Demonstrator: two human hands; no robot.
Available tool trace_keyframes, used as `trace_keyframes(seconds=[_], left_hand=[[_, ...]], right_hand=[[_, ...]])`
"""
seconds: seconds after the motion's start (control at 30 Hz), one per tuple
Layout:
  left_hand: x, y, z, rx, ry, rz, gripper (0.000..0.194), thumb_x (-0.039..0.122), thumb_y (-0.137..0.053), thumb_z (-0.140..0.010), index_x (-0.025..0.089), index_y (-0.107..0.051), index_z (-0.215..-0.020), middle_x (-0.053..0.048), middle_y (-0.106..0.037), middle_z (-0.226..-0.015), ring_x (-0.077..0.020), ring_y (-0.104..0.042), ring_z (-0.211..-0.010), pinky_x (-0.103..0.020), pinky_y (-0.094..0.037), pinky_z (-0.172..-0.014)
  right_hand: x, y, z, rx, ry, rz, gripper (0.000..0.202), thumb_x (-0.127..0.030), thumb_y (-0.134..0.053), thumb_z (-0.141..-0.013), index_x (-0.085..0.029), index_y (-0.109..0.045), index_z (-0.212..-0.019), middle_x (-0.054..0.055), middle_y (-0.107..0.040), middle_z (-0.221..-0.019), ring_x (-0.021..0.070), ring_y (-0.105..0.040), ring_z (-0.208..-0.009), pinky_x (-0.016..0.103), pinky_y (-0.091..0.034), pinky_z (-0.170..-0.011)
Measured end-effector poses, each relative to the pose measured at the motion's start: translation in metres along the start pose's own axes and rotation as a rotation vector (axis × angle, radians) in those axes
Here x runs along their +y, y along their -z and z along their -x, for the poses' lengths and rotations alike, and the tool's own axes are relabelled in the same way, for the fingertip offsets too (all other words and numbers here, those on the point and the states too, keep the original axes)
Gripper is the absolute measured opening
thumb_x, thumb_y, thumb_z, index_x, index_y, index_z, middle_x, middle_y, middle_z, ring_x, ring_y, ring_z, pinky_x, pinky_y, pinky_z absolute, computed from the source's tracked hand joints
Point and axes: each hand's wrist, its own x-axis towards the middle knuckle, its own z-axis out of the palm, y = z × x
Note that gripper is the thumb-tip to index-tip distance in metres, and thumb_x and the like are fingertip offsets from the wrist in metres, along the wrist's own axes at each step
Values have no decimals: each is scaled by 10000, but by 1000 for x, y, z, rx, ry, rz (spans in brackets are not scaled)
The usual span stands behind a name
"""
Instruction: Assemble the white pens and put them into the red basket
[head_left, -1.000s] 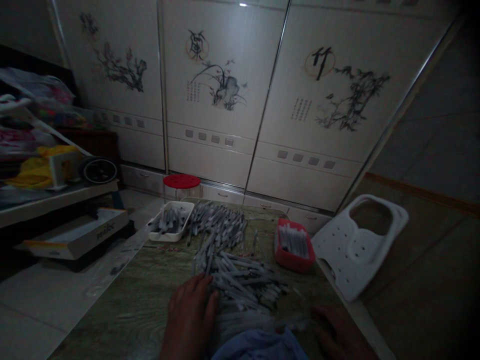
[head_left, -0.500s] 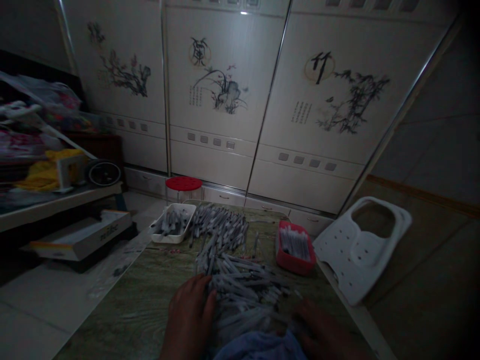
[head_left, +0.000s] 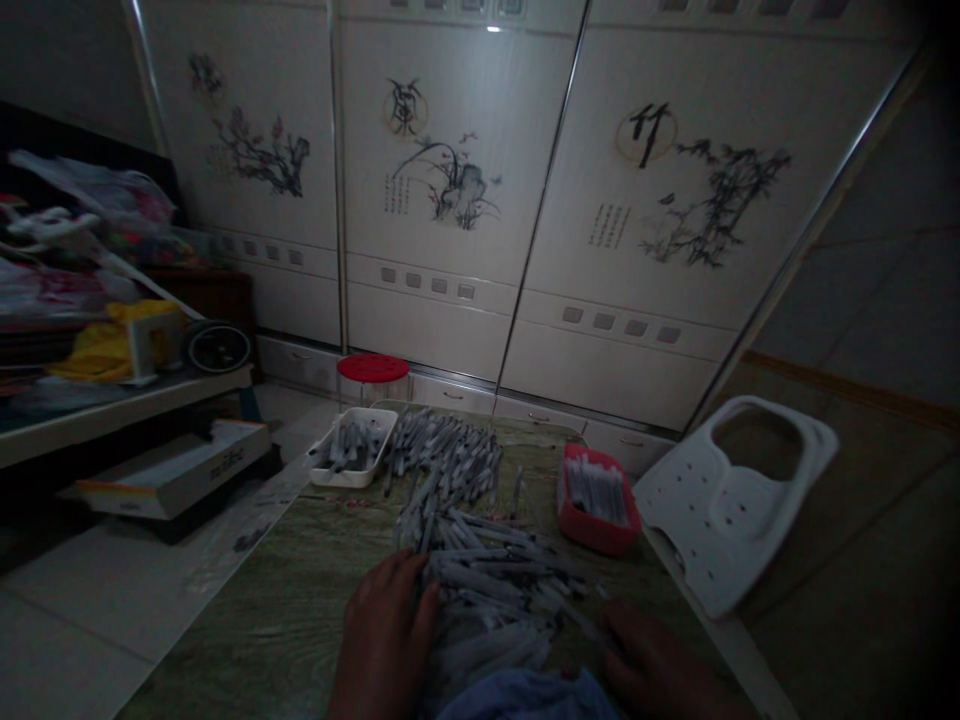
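A loose heap of slim, whitish translucent pens (head_left: 487, 575) with dark ends covers the middle of the table (head_left: 277, 590). Against the heap's left side rests my left hand (head_left: 390, 625), its thumb apart from the fingers and nothing visible in it. My right hand (head_left: 649, 650) is dark and partly blurred at the heap's right edge. Its fingers are closed on the end of a pale pen (head_left: 581, 620) that points toward the heap. More pens (head_left: 450, 450) lie in a denser pile at the far side.
A white tray (head_left: 319, 475) with pens stands at the far left, a red box (head_left: 592, 535) with upright-packed pens at the right. Blue cloth (head_left: 525, 695) shows at the near edge. Beyond are a red stool (head_left: 373, 368), a white plastic chair (head_left: 720, 510) and a cardboard box (head_left: 180, 475).
The whole view has shifted slightly to the right. A pale pen now shows more clearly at my right hand. My left hand stays beside the heap.
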Motion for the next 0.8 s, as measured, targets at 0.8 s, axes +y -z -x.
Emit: trace_keyframes(seconds=[0.8], left_hand=[[-2, -3, 0, -2, -1, -11, 398, 381, -474, -976, 190, -686, -1253, -137, -674, -1342, -302, -600, -1277, -511, -454, -1108]], right_hand=[[16, -3, 19, 80, -119, -123, 180, -432, -600, -826, -257, -638, -808, 26, -707, -798, 218, -647, -752, 298, -463, -651]])
